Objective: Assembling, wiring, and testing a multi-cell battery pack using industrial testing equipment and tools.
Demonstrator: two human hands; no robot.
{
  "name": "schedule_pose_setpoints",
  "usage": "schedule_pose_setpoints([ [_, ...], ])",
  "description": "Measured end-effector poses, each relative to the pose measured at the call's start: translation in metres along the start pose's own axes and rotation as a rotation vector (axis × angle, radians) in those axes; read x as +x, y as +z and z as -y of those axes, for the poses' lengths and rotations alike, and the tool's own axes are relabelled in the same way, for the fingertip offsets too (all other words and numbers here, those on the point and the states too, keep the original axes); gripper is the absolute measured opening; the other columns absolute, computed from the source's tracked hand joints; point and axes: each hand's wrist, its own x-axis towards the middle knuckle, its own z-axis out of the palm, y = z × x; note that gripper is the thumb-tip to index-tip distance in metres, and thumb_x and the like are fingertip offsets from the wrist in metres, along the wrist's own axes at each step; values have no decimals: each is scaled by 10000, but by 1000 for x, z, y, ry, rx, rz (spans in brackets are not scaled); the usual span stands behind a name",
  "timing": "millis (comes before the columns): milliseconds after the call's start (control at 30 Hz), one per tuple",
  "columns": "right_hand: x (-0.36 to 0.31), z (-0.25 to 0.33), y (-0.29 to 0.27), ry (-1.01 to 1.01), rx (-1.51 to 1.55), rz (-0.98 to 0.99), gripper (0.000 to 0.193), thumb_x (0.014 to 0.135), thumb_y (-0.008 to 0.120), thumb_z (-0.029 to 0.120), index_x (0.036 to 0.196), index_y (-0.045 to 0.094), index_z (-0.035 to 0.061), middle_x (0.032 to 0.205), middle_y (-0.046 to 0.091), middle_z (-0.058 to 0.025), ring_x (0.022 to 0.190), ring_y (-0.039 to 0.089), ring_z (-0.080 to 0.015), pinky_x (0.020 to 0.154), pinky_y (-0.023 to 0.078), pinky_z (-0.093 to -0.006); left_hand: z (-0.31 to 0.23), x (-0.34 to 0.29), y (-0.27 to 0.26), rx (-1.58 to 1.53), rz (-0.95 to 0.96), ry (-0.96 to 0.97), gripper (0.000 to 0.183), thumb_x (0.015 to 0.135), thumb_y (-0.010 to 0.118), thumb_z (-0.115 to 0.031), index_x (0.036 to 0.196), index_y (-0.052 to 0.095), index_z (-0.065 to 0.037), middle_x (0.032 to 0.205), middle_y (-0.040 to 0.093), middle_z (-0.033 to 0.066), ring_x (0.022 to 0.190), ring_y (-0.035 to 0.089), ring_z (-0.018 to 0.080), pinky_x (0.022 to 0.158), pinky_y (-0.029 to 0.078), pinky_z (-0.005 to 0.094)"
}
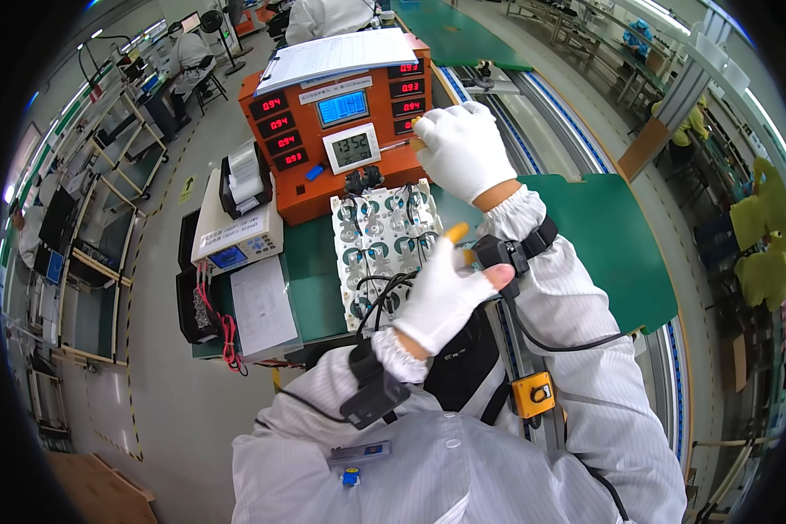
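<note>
My left hand (441, 301), in a white glove with yellow fingertip covers, hovers over the right edge of a white test fixture (342, 262). Its thumb and forefinger stand apart, and nothing shows between them. My right hand (465, 150), gloved the same way, is closed at the right front of an orange tester box (301, 205). Its fingertips touch or nearly touch the panel there; what they pinch, if anything, is hidden. Round sockets and clips cover the fixture, and black cables (380, 297) run across it under my left hand.
The orange box carries red displays, a blue screen (342, 107), a white digital clock (352, 148) and papers (336, 57). Left of it stand a white meter (236, 229), red leads (228, 341) and a sheet (265, 306). A conveyor rail (555, 113) and yellow switch box (533, 395) lie right.
</note>
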Motion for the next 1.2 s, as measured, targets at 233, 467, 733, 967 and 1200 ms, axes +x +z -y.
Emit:
schedule_pose_setpoints([
  [233, -5, 23, 2, 455, 671, 164, 163, 891, 671, 193, 984, 726, 72, 1005, 733, -101, 875, 700, -187, 799, 506, -319, 26, 17, 5, -440, 18, -213, 383, 934, 662, -242, 1224, 572, -8, 1110, 639, 77, 999, 633, 176, 887, 526, 338],
  [467, -25, 23, 14, 571, 696, 269, 272, 868, 639, 229, 1029, 721, 27, 941, 734, -153, 875, 707, -304, 798, 529, -375, 33, 21, 0, -666, 42, -292, 352, 959, 626, -292, 1222, 589, -60, 1142, 657, 99, 1010, 659, 246, 839, 559, 452],
  [733, -40, 8, 26, 6, 2, 262, 164, 821, 680, 272, 824, 666, 109, 731, 652, -75, 745, 655, -290, 689, 459, -423, 15, 15, 12, -584, -33, -390, 345, 962, 639, -338, 1147, 592, -51, 1034, 672, 85, 901, 685, 242, 767, 592, 442],
  [967, -34, 4, 17, 100, 146, 190, 172, 815, 660, 225, 917, 710, 95, 850, 691, -119, 820, 683, -308, 748, 487, -454, 19, 12, 6, -496, 35, -404, 343, 969, 634, -306, 1185, 580, -45, 1070, 672, 100, 955, 689, 275, 840, 579, 460],
  [1200, -29, 37, -70, 257, 745, -1, 210, 795, 689, 105, 978, 681, 0, 884, 677, -165, 802, 682, -320, 733, 540, -396, -7, 42, -60, -494, -18, -35, 317, 1009, 506, -240, 1252, 505, -36, 1248, 572, 145, 1147, 596, 303, 971, 498, 443],
])
